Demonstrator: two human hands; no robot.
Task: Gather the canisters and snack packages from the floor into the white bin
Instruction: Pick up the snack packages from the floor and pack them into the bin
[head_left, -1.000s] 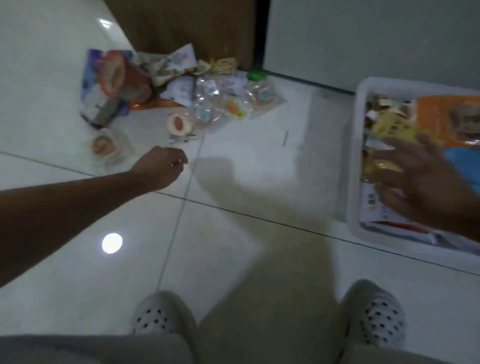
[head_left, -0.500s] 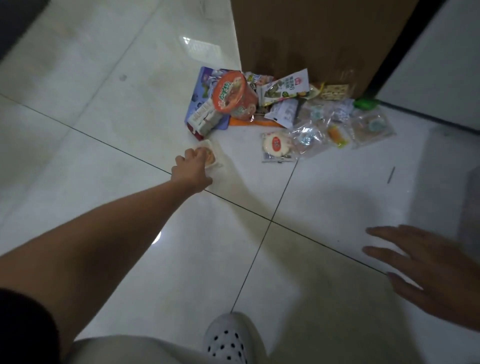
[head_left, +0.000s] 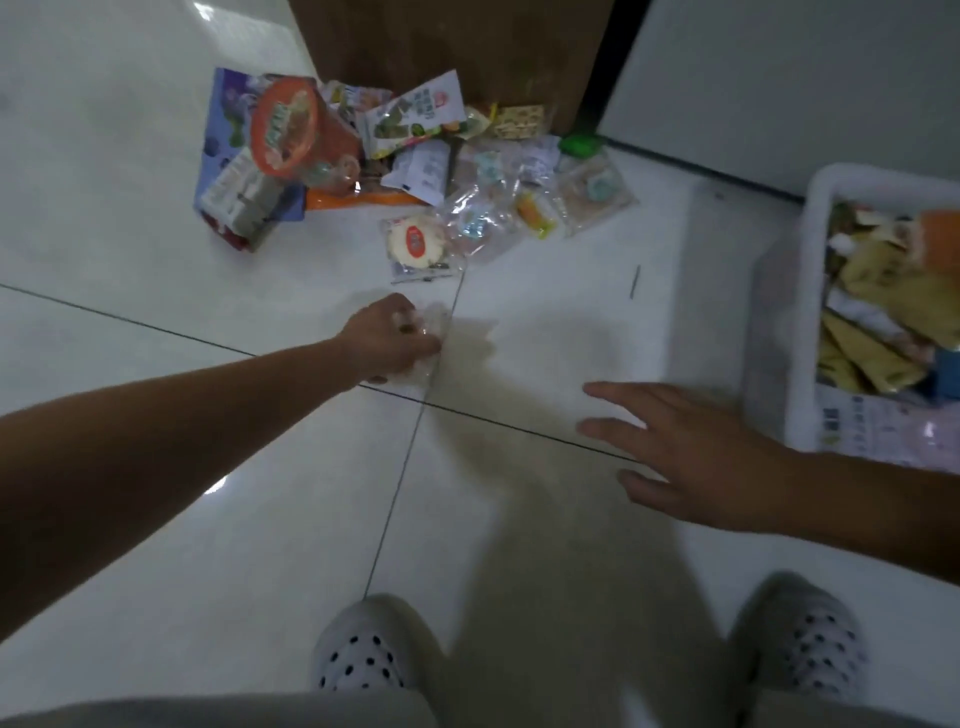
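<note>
Our left hand has its grip closed on a small clear snack packet just above the floor, while our right hand hovers open near the white bin. We should pinch firmly, since the slick wrapper may slip, and carry it across over the bin's rim before letting go.

You stand on a white tiled floor crossed by dark grout lines, with a bright reflection near the left. A brown cardboard box rises at the top, a pale wall beside it. Your perforated white clogs sit at the bottom, above grey trousers.
</note>
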